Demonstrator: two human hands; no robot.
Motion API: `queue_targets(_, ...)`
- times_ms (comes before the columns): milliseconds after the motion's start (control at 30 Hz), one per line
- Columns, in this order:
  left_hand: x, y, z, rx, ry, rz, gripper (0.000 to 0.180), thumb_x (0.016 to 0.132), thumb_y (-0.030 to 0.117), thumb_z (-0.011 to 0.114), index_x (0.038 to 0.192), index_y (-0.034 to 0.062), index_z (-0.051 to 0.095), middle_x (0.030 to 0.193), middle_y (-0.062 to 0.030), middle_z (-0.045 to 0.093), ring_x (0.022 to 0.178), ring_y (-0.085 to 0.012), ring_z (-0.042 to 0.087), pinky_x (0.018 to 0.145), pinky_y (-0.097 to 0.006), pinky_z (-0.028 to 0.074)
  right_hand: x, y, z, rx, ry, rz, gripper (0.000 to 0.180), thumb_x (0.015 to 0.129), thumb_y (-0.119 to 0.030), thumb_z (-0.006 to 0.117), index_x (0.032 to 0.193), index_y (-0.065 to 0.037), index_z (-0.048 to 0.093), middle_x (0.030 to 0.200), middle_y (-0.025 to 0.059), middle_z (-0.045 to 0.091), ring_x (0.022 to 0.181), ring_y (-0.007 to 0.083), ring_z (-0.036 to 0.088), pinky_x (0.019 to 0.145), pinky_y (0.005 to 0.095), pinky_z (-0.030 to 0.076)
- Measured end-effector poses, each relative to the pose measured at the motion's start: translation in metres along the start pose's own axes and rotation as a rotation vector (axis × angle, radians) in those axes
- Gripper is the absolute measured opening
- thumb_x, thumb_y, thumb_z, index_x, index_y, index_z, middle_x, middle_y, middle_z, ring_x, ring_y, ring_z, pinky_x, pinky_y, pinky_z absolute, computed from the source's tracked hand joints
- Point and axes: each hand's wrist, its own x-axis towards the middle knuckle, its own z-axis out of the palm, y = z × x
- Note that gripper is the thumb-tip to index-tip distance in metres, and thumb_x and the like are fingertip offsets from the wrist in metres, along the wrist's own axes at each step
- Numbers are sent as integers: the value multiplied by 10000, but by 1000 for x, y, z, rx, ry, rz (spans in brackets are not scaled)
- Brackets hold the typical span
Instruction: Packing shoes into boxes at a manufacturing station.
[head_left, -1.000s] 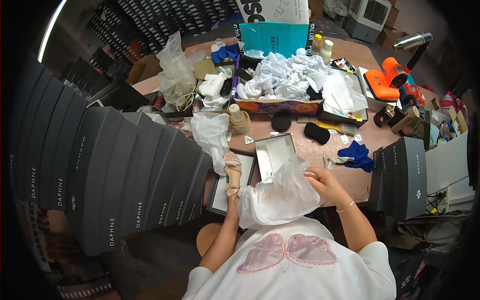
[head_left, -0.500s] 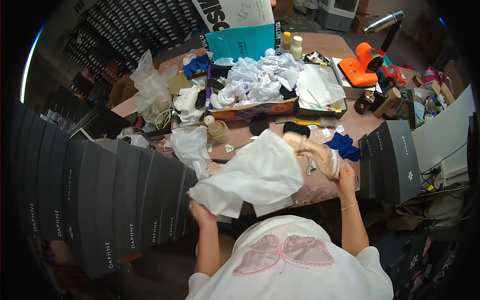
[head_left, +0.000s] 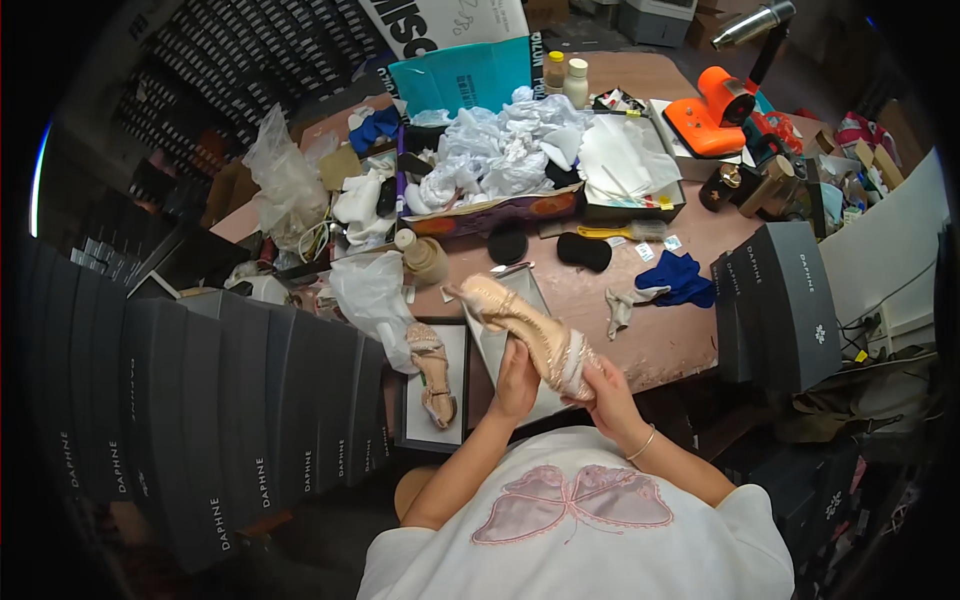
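A beige high-heeled sandal (head_left: 535,332) with a pale, beaded toe strap is held up in front of my chest, tilted. My right hand (head_left: 612,402) grips it around the strapped toe end. Against its near side is my left hand (head_left: 516,382), with the fingertips partly hidden behind the shoe. The matching sandal (head_left: 431,372) lies in an open shoebox (head_left: 407,425) lined with white. Over that box's far corner hangs a crumpled translucent bag (head_left: 372,300). Just beyond the held sandal, a grey-edged, white-lined box part (head_left: 535,283) rests on the table.
Dark shoeboxes stand in a row at left (head_left: 240,400) and a stack at right (head_left: 785,300). A tray (head_left: 500,215) of crumpled paper, a yellow brush (head_left: 605,232), black sponges (head_left: 583,252), a blue cloth (head_left: 680,280) and an orange tool (head_left: 710,125) occupy the table.
The white paper sheet has left my left hand, uncovering the open box and second sandal. My right hand has brought its sandal leftward, and my left hand has moved right to meet it.
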Motion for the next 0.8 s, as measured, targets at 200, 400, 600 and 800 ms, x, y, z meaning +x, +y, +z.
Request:
queue_targets(200, -13, 28, -28, -351, -74, -298, 598, 975, 523, 338, 1398, 104, 290, 1125, -158, 548, 1047, -291, 590, 856, -430, 526, -8, -30, 39, -1255, -246, -722, 617, 828, -283, 706, 1328, -55, 427, 1310, 240, 430, 1284, 346, 391, 1040, 445, 350)
queue_targets(400, -27, 30, -32, -399, -141, -388, 637, 971, 582, 214, 1389, 112, 314, 1183, -129, 552, 1080, -241, 575, 893, -400, 515, 2, -36, 52, -1518, -665, -649, 396, 748, -306, 690, 1074, -109, 583, 1126, 113, 532, 1189, 308, 445, 1045, 533, 273)
queue_targets(600, -43, 29, -20, -453, 46, -441, 602, 984, 548, 262, 1305, 65, 423, 1127, -134, 575, 990, -217, 607, 856, -341, 518, -2, -13, 49, -1517, -685, -747, 296, 706, -229, 700, 964, -118, 605, 919, 53, 543, 948, 240, 535, 897, 422, 344)
queue_targets(800, -49, 4, -40, -501, 4, -494, 604, 983, 545, 271, 1318, 63, 411, 1165, -95, 554, 1049, -206, 575, 895, -343, 499, 1, -18, 42, -1474, -745, -641, 299, 751, -246, 711, 1004, -120, 616, 905, 37, 569, 902, 217, 540, 794, 361, 343)
